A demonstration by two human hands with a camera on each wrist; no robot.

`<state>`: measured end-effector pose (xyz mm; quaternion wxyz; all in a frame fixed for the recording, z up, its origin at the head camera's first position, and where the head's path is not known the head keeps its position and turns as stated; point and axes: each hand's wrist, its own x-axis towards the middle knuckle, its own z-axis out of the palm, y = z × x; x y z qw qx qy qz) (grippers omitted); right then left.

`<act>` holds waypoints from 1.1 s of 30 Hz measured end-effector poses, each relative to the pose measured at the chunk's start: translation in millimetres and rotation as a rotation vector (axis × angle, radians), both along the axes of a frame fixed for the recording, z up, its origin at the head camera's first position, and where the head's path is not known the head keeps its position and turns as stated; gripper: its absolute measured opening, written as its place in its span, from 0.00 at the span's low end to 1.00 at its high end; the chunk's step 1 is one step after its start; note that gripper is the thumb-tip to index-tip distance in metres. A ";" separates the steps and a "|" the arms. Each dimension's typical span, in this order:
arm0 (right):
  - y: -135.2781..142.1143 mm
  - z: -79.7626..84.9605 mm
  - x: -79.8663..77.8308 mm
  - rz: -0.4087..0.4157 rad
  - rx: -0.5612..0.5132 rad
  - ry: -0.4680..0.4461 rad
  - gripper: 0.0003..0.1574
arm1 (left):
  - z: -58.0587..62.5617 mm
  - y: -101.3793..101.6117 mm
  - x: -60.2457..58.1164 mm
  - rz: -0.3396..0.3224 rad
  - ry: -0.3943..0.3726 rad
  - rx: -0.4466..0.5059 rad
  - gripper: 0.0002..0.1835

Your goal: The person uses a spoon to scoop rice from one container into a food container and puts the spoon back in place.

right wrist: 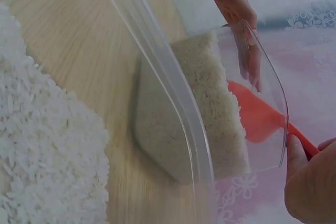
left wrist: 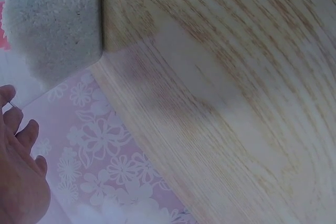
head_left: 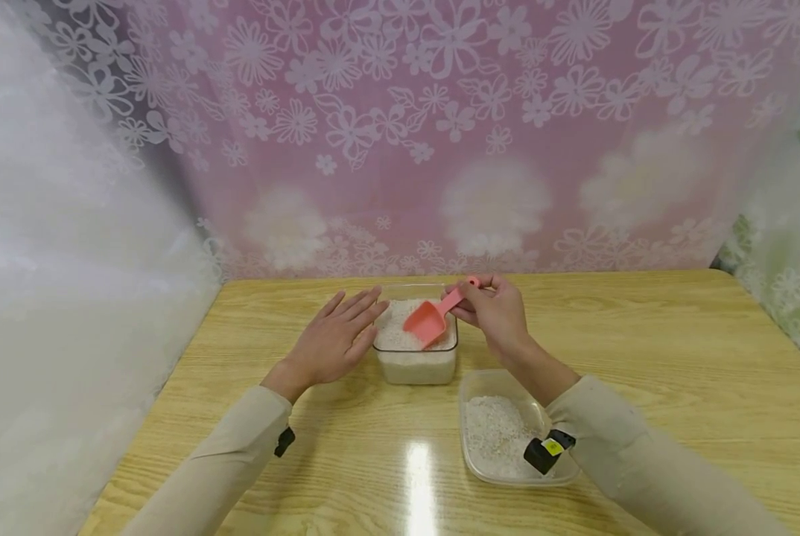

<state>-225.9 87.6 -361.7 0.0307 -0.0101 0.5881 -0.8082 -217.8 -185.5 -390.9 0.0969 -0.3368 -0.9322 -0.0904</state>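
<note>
A clear square container [head_left: 416,372] filled with white rice [head_left: 395,316] stands near the back of the table. My right hand [head_left: 500,313] grips the handle of a pink scoop [head_left: 427,324], whose bowl meets the rice surface inside that container. In the right wrist view the scoop [right wrist: 257,113] shows through the clear wall, its front edge at the rice. My left hand [head_left: 340,335] has its fingers straight, with the fingertips at the container's left rim. The left wrist view catches the left hand [left wrist: 21,166] beside the rice-filled container [left wrist: 58,24].
A second clear plastic container [head_left: 470,458], partly filled with rice, sits nearer on the right, under my right forearm. The wooden table [head_left: 346,461] ends at a pink flowered curtain [head_left: 386,164] behind. White sheeting [head_left: 71,260] hangs at the left.
</note>
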 end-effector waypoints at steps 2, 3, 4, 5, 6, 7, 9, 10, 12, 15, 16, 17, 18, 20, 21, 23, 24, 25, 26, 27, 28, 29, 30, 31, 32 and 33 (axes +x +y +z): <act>-0.9 -0.4 0.0 0.001 -0.016 -0.003 0.09 | 0.9 -0.1 0.0 0.001 -0.002 0.001 0.28; -1.6 -0.5 -0.1 0.002 -0.028 -0.004 0.09 | 1.4 -0.1 0.1 0.001 -0.005 0.004 0.28; -2.3 -0.7 -0.1 0.003 -0.037 -0.004 0.09 | 1.2 -0.2 0.1 0.002 -0.004 0.003 0.28; -3.1 -1.1 -0.2 0.003 -0.045 -0.004 0.08 | 1.0 -0.3 0.0 0.002 -0.004 0.005 0.28; -4.0 -1.4 -0.2 0.003 -0.050 -0.005 0.08 | 0.7 -0.5 0.0 0.002 -0.004 0.008 0.28; -4.9 -1.6 -0.3 0.003 -0.055 -0.003 0.08 | 0.4 -0.7 0.0 0.002 -0.003 0.010 0.28; -6.9 -1.9 -0.4 0.002 -0.058 -0.003 0.08 | -0.2 -1.0 0.0 0.003 -0.003 0.012 0.28; -7.9 -1.9 -0.4 0.002 -0.055 -0.002 0.08 | -0.6 -1.2 0.1 0.004 -0.003 0.012 0.28; -10.1 -1.7 -0.2 0.004 -0.044 -0.004 0.09 | -0.9 -1.5 0.3 0.006 -0.005 0.010 0.28; -12.8 -1.0 0.8 0.009 -0.028 -0.006 0.10 | -0.7 -1.4 0.1 0.005 -0.005 0.010 0.28; -13.5 -0.8 1.2 0.011 -0.024 -0.008 0.10 | -0.5 -1.3 0.0 0.004 -0.004 0.008 0.28; -14.0 -0.7 1.6 0.013 -0.022 -0.013 0.10 | -0.2 -1.1 -0.1 0.002 -0.002 0.005 0.28; -14.6 -0.5 2.1 0.014 -0.022 -0.016 0.10 | 0.0 -1.0 -0.2 0.002 -0.002 0.004 0.28; -15.1 -0.5 2.8 0.016 -0.027 -0.025 0.10 | 0.0 -0.8 -0.4 0.001 -0.004 0.000 0.27; -15.2 -0.4 3.1 0.017 -0.033 -0.031 0.10 | 0.0 -0.8 -0.4 0.001 -0.004 -0.001 0.27; -15.5 -0.1 3.4 0.020 -0.042 -0.046 0.10 | -0.3 -0.8 -0.4 0.003 -0.002 -0.006 0.27; -15.5 0.1 3.6 0.021 -0.047 -0.052 0.10 | -0.5 -0.8 -0.4 0.005 -0.004 -0.005 0.27; -15.4 0.2 3.7 0.022 -0.051 -0.058 0.09 | -0.5 -0.8 -0.2 0.005 -0.004 -0.004 0.27; -15.2 0.3 3.7 0.022 -0.055 -0.063 0.09 | -0.5 -0.8 0.0 0.006 -0.005 -0.004 0.27; -15.0 0.4 3.9 0.023 -0.057 -0.068 0.09 | -0.6 -0.9 0.0 0.005 -0.005 -0.002 0.27; -14.8 0.4 4.1 0.024 -0.059 -0.071 0.09 | -0.6 -0.9 0.2 0.006 -0.007 -0.001 0.27; -14.5 0.2 4.3 0.024 -0.061 -0.072 0.09 | -0.7 -0.8 0.2 0.006 -0.008 0.001 0.27; -14.1 -0.1 4.5 0.023 -0.064 -0.071 0.10 | -0.7 -0.8 0.2 0.007 -0.008 0.003 0.27; -13.5 -0.6 4.5 0.024 -0.068 -0.070 0.10 | -0.8 -0.7 -0.1 0.006 -0.007 0.004 0.27; -12.9 -1.1 4.5 0.024 -0.074 -0.068 0.10 | -0.8 -0.7 -0.2 0.008 -0.007 0.005 0.27; -12.1 -1.6 4.5 0.024 -0.081 -0.068 0.10 | -0.9 -0.6 -0.4 0.008 -0.006 0.007 0.27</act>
